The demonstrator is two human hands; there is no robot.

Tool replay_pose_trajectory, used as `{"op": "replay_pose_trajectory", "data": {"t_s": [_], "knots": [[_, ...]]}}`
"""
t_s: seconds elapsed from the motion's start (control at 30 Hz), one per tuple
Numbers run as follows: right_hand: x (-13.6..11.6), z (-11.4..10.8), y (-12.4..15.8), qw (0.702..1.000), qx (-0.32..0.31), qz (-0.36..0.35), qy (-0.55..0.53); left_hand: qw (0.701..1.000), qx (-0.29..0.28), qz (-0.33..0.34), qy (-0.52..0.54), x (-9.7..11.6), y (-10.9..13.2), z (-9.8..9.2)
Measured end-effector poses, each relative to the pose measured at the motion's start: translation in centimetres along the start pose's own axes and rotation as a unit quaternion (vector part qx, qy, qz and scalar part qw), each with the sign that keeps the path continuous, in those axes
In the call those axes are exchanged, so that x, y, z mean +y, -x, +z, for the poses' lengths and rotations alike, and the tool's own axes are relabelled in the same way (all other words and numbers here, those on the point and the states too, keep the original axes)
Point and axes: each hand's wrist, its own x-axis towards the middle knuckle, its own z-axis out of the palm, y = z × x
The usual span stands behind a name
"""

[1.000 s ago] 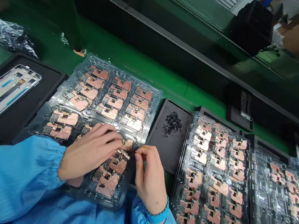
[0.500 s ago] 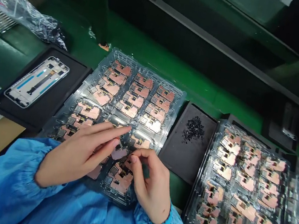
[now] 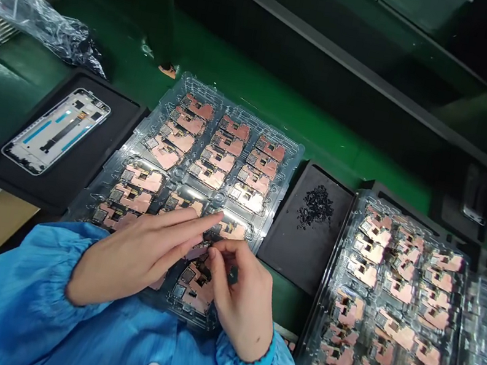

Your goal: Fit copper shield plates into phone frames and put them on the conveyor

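Over the near part of a clear plastic tray [image 3: 289, 171], both my hands meet at a small copper-covered circuit board [image 3: 197, 252]. My left hand [image 3: 133, 254] reaches across from the left, its long fingers straight and together, with the board held under the thumb and fingers. From the right, my right hand [image 3: 245, 298] pinches thumb and index finger at the board's right edge; what sits between those tips is too small to make out. Another circuit board [image 3: 195, 288] lies in the tray just below. Several more boards fill the tray's rows, some hidden by my left hand.
Right of the tray, a dark tray [image 3: 292, 253] bears a pile of small black pieces [image 3: 316, 207]. Farther right stands a second clear tray [image 3: 331, 284] of boards. At left, a phone frame [image 3: 58, 130] lies on a black tray [image 3: 100, 146]; a plastic bag [image 3: 34, 10] is behind.
The board between my hands has tilted, showing less of its flat face. My left hand has shifted slightly right, and my right fingertips have drawn closer to the board.
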Motion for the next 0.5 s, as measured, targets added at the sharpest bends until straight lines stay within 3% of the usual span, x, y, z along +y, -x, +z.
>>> {"op": "replay_pose_trajectory", "data": {"t_s": [0.23, 0.37, 0.5], "knots": [[-0.1, -0.4, -0.4, 0.999, -0.031, -0.003, -0.026, 1.0, -0.027, 0.006, 0.009, -0.6, 0.4, -0.1], [0.5, -0.7, -0.6, 0.989, -0.089, 0.023, -0.113, 0.998, -0.032, -0.008, 0.062, -0.8, 0.1, -0.4], [0.8, -0.9, -0.5, 0.968, -0.1, 0.078, -0.215, 0.993, -0.006, -0.046, 0.11, -0.5, -0.6, -0.9]]}}
